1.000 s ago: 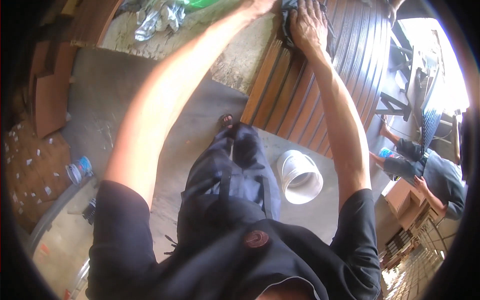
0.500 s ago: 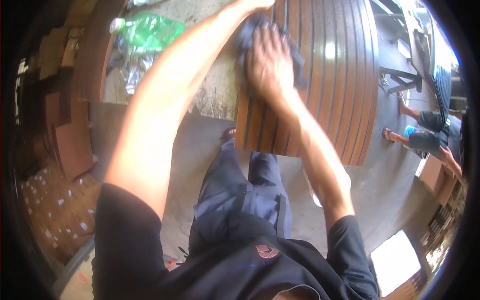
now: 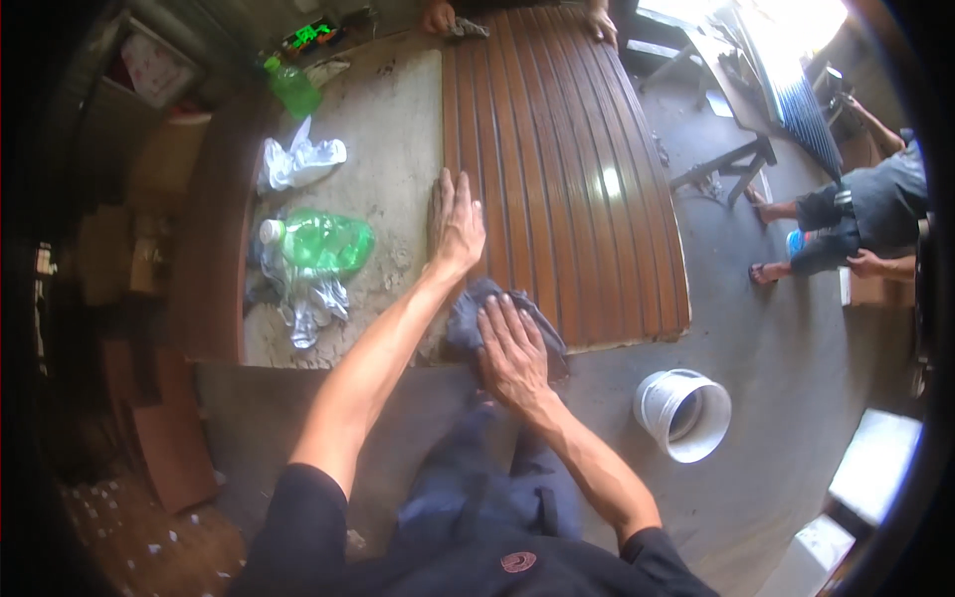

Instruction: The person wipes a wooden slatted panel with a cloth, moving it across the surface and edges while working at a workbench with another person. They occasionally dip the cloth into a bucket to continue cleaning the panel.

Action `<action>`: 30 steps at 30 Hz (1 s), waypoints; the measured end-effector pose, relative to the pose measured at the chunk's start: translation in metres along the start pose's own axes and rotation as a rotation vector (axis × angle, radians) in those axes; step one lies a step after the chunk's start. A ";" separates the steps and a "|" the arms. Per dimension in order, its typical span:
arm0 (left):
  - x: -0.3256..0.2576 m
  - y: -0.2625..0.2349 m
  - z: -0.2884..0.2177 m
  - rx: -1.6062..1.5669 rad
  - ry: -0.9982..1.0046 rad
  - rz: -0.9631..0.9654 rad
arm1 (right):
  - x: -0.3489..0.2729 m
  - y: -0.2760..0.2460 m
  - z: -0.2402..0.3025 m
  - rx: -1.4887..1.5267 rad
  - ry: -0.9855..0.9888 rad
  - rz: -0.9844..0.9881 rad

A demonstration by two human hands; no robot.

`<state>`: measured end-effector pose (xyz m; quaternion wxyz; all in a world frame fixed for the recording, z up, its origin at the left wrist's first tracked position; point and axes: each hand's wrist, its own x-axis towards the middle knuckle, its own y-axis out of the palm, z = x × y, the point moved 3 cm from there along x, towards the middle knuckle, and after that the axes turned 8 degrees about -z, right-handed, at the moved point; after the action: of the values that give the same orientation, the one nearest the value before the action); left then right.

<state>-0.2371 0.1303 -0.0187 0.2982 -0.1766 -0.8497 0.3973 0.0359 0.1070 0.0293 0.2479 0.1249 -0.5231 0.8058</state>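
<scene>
A brown slatted wooden panel [image 3: 557,179] with dark grooves lies on a worn, pale tabletop [image 3: 398,129]. My left hand [image 3: 458,224] rests along the panel's left edge, fingers stretched out and holding nothing. At the near left corner of the panel, my right hand [image 3: 515,348] presses a dark grey rag [image 3: 468,318] under its fingers. Part of the rag hides that corner. Across the table, another person's hand [image 3: 438,15] is by a greyish cloth [image 3: 468,30], while their other hand [image 3: 601,24] touches the panel's far right corner.
Left on the tabletop are a large green bottle [image 3: 328,241], a smaller green bottle [image 3: 293,90] and crumpled silvery wrapping [image 3: 298,159]. A white bucket [image 3: 686,413] lies tipped on the floor at right. Beyond it, a seated person [image 3: 865,229] is near a trestle [image 3: 731,164].
My right hand and the rag have come back toward me to the panel's near left corner. My left hand has come nearer too. The view now takes in more of the far table.
</scene>
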 end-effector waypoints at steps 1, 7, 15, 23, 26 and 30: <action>-0.006 -0.008 0.007 0.018 0.058 -0.028 | 0.009 0.012 0.003 0.001 -0.013 -0.031; -0.016 -0.004 0.020 0.211 0.112 -0.039 | -0.066 -0.009 0.003 0.303 0.063 0.075; -0.014 -0.008 0.033 0.083 0.129 -0.090 | -0.225 -0.130 -0.029 0.716 1.079 -0.336; -0.007 -0.002 0.027 0.034 0.189 -0.043 | 0.040 -0.061 -0.159 0.169 0.463 -0.359; -0.012 -0.012 0.046 0.044 0.208 -0.094 | 0.024 -0.014 -0.118 -0.222 0.255 -0.188; -0.017 -0.012 0.049 0.058 0.211 -0.113 | -0.029 -0.009 -0.079 -0.262 0.288 -0.101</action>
<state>-0.2573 0.0858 -0.0406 0.4129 -0.1605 -0.8103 0.3836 0.0702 0.1733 -0.0103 0.3743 0.0009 -0.5757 0.7269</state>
